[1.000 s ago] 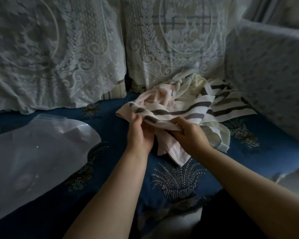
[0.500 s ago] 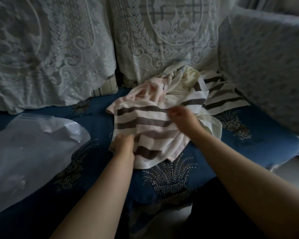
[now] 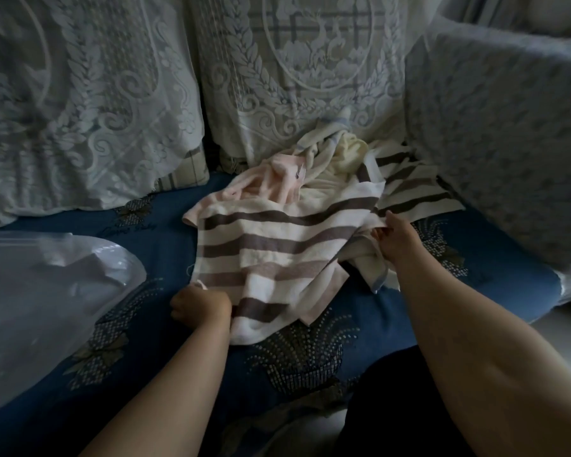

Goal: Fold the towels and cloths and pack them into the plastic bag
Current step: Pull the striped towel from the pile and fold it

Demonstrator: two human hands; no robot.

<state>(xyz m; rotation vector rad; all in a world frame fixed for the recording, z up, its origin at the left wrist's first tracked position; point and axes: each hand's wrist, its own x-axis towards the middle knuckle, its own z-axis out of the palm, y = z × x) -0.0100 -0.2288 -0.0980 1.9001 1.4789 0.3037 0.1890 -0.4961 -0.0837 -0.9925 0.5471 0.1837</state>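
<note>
A white towel with brown stripes (image 3: 277, 252) lies spread across the blue sofa seat (image 3: 310, 351). My left hand (image 3: 200, 305) grips its near left corner. My right hand (image 3: 398, 239) pinches its right edge. Behind it sits a heap of cloths: a pink one (image 3: 277, 179), a cream one (image 3: 346, 153) and a second striped towel (image 3: 409, 186). The clear plastic bag (image 3: 47, 298) lies on the seat at the left, apart from both hands.
Lace-covered back cushions (image 3: 86, 103) stand behind the seat. A lace-covered armrest (image 3: 508, 136) rises at the right. The seat's front edge and pale floor (image 3: 567, 331) show at the lower right.
The striped towel went from bunched between both hands to spread on the seat. My left hand drew its corner toward me and left; my right hand moved right along its edge.
</note>
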